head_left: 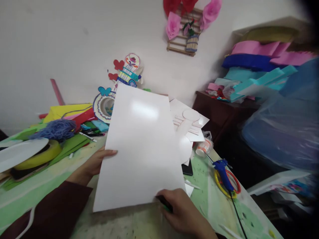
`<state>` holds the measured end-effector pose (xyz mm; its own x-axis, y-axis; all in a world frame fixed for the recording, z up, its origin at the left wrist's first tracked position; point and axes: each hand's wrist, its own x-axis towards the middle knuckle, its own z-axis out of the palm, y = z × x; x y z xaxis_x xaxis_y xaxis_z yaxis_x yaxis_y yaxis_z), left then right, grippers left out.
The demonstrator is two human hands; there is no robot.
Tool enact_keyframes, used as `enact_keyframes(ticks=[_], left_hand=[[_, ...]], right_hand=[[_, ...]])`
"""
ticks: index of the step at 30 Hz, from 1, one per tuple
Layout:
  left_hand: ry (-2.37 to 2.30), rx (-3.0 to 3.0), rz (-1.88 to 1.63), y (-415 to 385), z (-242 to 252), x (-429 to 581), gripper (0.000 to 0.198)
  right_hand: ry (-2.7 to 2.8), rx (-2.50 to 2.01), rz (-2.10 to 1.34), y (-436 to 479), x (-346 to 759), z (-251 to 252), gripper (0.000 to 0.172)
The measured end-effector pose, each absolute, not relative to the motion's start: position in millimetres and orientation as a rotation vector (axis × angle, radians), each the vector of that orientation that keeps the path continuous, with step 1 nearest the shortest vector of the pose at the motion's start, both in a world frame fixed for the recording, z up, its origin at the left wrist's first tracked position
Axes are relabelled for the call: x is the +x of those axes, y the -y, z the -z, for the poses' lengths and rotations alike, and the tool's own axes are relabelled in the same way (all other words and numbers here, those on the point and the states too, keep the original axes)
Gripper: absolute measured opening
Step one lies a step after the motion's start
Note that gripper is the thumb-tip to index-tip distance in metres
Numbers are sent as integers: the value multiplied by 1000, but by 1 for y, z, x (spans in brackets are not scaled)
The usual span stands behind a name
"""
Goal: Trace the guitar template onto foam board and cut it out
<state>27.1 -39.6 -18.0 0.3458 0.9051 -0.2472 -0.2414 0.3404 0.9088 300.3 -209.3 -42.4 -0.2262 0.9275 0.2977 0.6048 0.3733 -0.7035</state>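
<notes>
A large white sheet of card [141, 146] is tilted up in front of me above the table, its surface glossy under the light. My left hand [96, 162] grips its left edge, thumb on the front face and the other fingers hidden behind. At the lower right edge of the card is my right hand [178, 209], closed around a dark object with a green part [165, 203]. Its kind is mostly hidden by the fingers; the fingertips are at or against the card's bottom edge.
Right of the card lie white cut-outs [188, 122], a paper cup [204, 146], a blue glue gun [224, 172] and tape rolls [236, 182]. Blue yarn [56, 128], a white plate [23, 152] and coloured sheets crowd the left. A decorated paper guitar [104, 106] leans on the wall.
</notes>
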Motion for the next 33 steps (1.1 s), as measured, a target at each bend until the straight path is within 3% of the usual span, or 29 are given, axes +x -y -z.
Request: enact_keyframes(ticks=[3,5,12,22,33], left_hand=[[-862,904,-1023,41,17,30,33],[-828,895,-1074,43,18,34,35],[-750,873,-1090,57,24,49,41],[-767,835,-1105,61,24,56,42],[-730,922,-1365,70,-7,46,53]], right_hand=[[1927,-1349,-642,209,304,40,19],[1640,-1438,-535,204,311,45,14],[912,-1591,-487,186,333,62,36],[838,-1648,-311,184,332,63,32],[789,-1422,-598,181,334,71,40]])
